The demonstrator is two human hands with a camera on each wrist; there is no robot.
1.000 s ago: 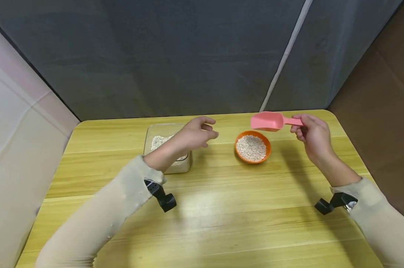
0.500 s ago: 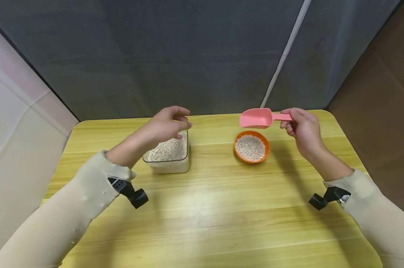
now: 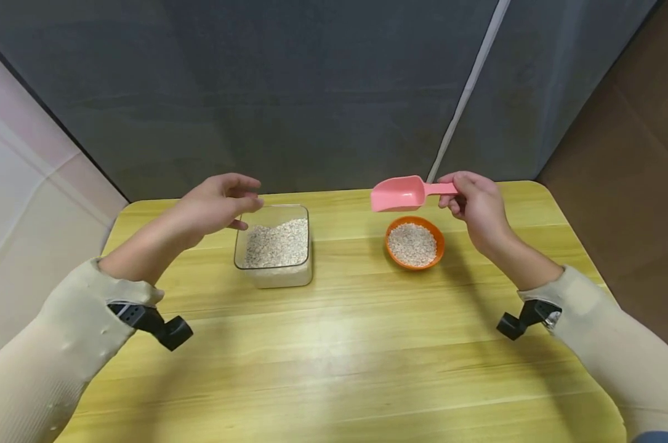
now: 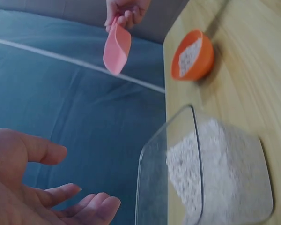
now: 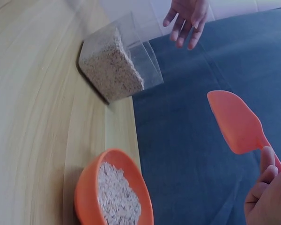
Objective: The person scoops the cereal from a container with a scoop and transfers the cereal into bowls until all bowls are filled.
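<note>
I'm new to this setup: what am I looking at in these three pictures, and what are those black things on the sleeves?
No machine here: a person works with two bare hands. The black things are small cameras strapped on each wrist; a third sits on the head. The wide picture is the head view; the two others look out from the wrists. On the wooden table stand a clear container of pale grain and an orange bowl holding the same. The right hand holds a pink scoop by its handle, above the bowl. The left hand hovers open beside the container, holding nothing.
</note>
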